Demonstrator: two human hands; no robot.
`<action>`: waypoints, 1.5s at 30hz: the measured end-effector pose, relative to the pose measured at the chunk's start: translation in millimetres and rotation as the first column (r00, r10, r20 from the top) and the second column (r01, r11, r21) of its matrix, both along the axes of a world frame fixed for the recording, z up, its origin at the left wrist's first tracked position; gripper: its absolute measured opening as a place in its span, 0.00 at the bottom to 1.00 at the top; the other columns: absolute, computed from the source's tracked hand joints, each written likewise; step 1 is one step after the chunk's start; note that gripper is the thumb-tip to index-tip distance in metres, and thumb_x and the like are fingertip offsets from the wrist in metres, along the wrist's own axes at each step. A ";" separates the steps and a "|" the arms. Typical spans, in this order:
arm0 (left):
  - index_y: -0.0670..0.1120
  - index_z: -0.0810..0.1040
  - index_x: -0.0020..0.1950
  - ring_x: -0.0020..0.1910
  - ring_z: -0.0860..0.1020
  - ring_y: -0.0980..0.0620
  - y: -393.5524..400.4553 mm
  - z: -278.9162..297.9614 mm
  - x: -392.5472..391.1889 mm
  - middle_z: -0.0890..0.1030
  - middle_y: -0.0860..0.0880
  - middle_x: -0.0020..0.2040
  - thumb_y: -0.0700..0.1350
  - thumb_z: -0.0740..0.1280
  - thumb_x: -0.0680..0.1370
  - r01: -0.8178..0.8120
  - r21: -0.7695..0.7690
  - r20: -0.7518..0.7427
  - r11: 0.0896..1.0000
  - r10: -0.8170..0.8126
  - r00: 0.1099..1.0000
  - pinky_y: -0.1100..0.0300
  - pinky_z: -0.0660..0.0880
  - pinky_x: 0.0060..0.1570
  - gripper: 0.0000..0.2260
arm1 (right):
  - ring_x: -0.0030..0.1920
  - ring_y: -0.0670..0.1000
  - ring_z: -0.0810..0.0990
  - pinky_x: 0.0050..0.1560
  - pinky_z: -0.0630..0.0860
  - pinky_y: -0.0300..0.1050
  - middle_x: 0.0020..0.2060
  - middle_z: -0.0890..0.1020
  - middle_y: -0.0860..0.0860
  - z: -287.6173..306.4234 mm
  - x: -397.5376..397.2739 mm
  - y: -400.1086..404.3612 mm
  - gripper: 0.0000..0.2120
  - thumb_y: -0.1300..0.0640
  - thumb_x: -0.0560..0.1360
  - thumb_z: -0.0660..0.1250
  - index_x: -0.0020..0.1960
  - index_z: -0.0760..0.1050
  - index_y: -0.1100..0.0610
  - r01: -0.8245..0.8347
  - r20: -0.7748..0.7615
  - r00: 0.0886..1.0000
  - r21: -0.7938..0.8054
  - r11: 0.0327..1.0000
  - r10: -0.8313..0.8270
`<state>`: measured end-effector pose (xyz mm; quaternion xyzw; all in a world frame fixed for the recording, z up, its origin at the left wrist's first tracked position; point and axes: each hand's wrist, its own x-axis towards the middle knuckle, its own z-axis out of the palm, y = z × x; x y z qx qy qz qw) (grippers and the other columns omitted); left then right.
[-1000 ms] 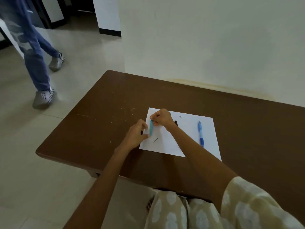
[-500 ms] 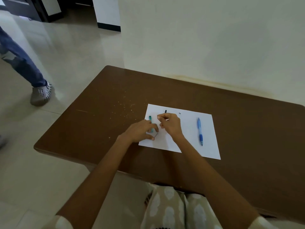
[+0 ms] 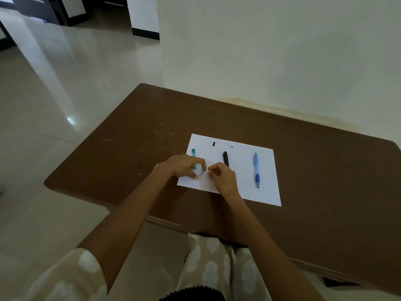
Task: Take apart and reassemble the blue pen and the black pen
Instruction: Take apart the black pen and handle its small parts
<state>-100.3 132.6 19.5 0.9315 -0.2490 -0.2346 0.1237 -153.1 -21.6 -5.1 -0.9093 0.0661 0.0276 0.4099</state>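
**Brown table, white sheet, a pen in pieces**

Brown wood makes up the table [image 3: 325, 192], with pale specks scattered over its left part. On it lies a white paper sheet [image 3: 267, 192], and all the pen parts sit on that sheet.

At the sheet's left edge lies a teal barrel piece [image 3: 193, 153]; its near end is hidden behind the left hand [image 3: 184, 167]. That hand hovers over the sheet's left portion with fingers curled, thumb and forefinger pinching the left end of a thin refill [image 3: 201, 174], a dark slender rod. The right hand [image 3: 223, 178] meets it just beside, fingers bunched, its tips pinching the refill's other end. So the refill spans the small gap between the two hands, slanting upward toward the right.

Beyond the hands, near the sheet's far edge, sits a small black cap piece [image 3: 214, 144], and to its right a tiny grey bit [image 3: 231, 146]. The black barrel [image 3: 225, 158] lies just past the right hand's knuckles, touching or nearly so; which, cannot be told.

Well to the right lies the blue pen [image 3: 256, 170], whole, apart from both hands, tip toward the person.
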 end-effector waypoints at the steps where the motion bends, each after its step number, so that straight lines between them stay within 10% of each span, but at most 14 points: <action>1: 0.55 0.69 0.63 0.48 0.71 0.53 -0.9 1.2 0.5 0.76 0.47 0.56 0.48 0.66 0.76 0.008 0.013 -0.006 1.000 -0.008 1.000 0.59 0.71 0.46 0.16 | 0.54 0.54 0.78 0.52 0.66 0.30 0.55 0.81 0.57 -0.8 -0.4 -0.9 0.10 0.59 0.78 0.62 0.56 0.76 0.62 0.000 0.003 1.000 0.008 1.000 0.000; 45: 0.50 0.68 0.60 0.49 0.73 0.51 1.7 -7.8 -3.3 0.76 0.45 0.58 0.48 0.69 0.74 -0.085 -0.084 0.033 0.993 0.089 0.996 0.66 0.67 0.37 0.17 | 0.54 0.53 0.78 0.58 0.73 0.41 0.57 0.81 0.55 2.1 14.2 5.0 0.15 0.53 0.78 0.62 0.60 0.77 0.59 -0.086 -0.150 0.985 -0.014 0.996 0.083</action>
